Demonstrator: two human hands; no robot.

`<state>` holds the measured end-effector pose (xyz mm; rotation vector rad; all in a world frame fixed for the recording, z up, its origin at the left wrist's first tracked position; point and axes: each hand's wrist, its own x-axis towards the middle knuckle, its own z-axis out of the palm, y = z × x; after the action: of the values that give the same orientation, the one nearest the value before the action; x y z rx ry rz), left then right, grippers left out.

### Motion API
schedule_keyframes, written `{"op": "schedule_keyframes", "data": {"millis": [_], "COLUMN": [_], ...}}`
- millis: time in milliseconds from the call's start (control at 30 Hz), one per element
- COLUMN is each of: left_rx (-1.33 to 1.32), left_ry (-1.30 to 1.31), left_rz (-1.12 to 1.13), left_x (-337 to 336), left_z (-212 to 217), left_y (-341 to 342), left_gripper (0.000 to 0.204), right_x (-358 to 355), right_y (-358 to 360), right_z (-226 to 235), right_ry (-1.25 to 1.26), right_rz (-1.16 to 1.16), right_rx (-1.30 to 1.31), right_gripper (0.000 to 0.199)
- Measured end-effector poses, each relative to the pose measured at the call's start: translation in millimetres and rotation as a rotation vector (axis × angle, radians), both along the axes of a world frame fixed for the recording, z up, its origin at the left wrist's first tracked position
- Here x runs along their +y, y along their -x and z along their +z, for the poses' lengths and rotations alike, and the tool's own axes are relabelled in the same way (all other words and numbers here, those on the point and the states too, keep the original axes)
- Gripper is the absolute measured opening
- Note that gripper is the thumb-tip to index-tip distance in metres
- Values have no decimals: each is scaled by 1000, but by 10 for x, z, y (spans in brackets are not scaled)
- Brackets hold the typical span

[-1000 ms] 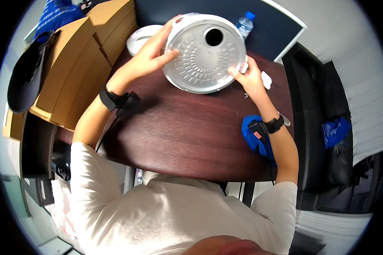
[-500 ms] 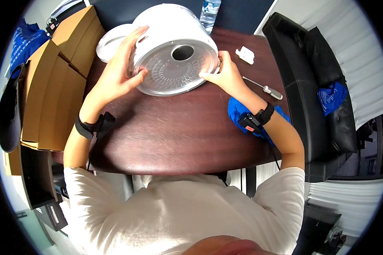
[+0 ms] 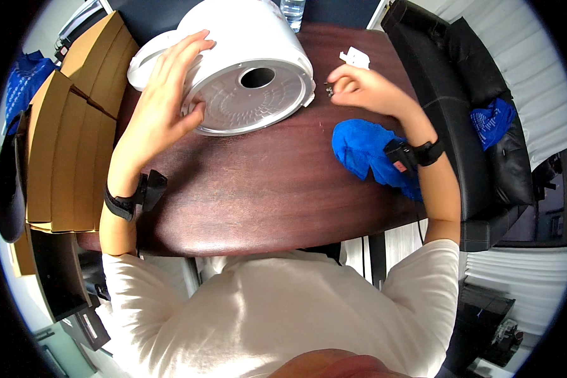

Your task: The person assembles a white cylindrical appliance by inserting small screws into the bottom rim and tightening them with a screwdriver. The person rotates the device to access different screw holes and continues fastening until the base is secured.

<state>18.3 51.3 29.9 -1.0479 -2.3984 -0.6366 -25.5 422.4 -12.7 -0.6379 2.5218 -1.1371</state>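
A large white cylindrical appliance (image 3: 242,34) lies tipped on its side at the back of the table. Its silver round base plate (image 3: 223,113), with a dark round hole and a ring pattern, faces me. My left hand (image 3: 170,94) holds the appliance's left side, fingers long against the wall and thumb near the rim. Off the appliance, my right hand (image 3: 366,88) hovers over the table with curled fingers; whatever may be in them is hidden. Small metal bits, seemingly screws (image 3: 329,90), show beside its fingertips. Just beyond that hand lies a small white plastic part (image 3: 355,58).
A blue cloth (image 3: 368,151) lies under my right wrist. Behind the appliance are a white round lid-like piece (image 3: 146,66) and a water bottle (image 3: 293,14). Cardboard boxes (image 3: 75,151) line the left; a black sofa (image 3: 438,120) stands right of the table (image 3: 252,189).
My right hand has let go of the appliance and moved right, its fingers now curled. The screwdriver seen before is now covered by that arm. My left hand stays on the appliance.
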Motion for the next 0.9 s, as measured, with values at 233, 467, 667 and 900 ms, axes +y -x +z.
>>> {"op": "schedule_keyframes", "data": {"millis": [233,467,667,900], "left_rx": [-37,-31,-16,10], "left_ry": [40,70,65,50], "left_rz": [-12,-30,-57,-45], "left_x": [67,94,69,91], "left_z": [47,96,89,60], "left_y": [36,78,86,91], "left_gripper": [84,82,82,80], "right_x": [264,23,-82,-63], "right_y": [282,479,555,574], "right_z": [-157,-377,-470,-515], "right_ry": [-387,-514,-609,-667], "right_rz": [-165,-46,-85,-69], "right_rx": [76,132,162,150], "right_gripper": [16,17,18,26]}}
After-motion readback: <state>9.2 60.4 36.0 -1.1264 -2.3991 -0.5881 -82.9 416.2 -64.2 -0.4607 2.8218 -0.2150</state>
